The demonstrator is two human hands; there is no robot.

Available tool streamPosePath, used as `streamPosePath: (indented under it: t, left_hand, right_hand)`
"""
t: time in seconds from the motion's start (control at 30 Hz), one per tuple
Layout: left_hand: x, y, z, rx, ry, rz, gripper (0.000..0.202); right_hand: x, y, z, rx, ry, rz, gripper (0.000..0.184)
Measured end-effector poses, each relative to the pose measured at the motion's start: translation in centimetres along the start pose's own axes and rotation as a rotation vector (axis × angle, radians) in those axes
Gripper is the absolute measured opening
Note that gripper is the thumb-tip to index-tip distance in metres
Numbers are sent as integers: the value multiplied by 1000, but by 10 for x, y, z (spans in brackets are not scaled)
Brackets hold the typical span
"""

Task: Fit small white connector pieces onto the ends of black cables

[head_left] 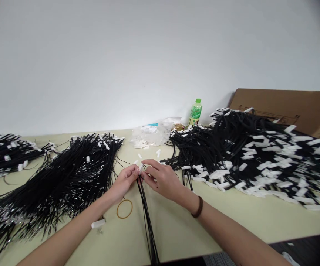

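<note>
At the middle of the table my left hand (128, 176) and my right hand (160, 177) meet, fingertips almost touching. Between them is a small white plastic piece (141, 168), pinched by the left thumb and fingers. A bundle of thin black cables (146, 218) runs down from under both hands to the table's near edge. The right thumb and fingers close in on the same spot; fine detail there is too small to tell. A few loose white pieces (140, 156) lie just beyond the fingertips. Below my left hand rests a yellow rubber band (124, 209).
A heap of black cables (73, 173) covers the left side. On the right is a larger pile with white connectors (259, 159), before a cardboard box (282, 107). A clear plastic bag (148, 135) and a green-capped bottle (195, 112) stand by the wall.
</note>
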State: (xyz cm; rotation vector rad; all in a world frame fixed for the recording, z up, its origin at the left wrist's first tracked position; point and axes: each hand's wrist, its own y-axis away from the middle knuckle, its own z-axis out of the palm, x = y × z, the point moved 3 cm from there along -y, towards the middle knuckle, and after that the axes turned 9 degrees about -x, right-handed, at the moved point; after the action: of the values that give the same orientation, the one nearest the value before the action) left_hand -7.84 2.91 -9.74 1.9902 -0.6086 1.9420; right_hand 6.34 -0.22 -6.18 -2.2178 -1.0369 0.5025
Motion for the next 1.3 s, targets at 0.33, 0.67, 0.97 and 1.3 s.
streamPosePath:
  t: [0.33, 0.67, 0.97, 1.3]
  left_hand:
    - [-2, 0, -1, -2, 14, 4, 33]
    - [-3, -1, -2, -29, -6, 29, 32]
    - [-4, -1, -3, -32, -17, 18, 32]
    - [-3, -1, -2, -28, -12, 24, 32]
  right_hand:
    - [0, 1, -1, 10, -9, -2, 14]
    - [1, 0, 2, 3, -5, 7, 16]
    - [2, 1, 1, 9, -2, 8, 15]
    - [1, 1, 1, 12, -6, 0, 17]
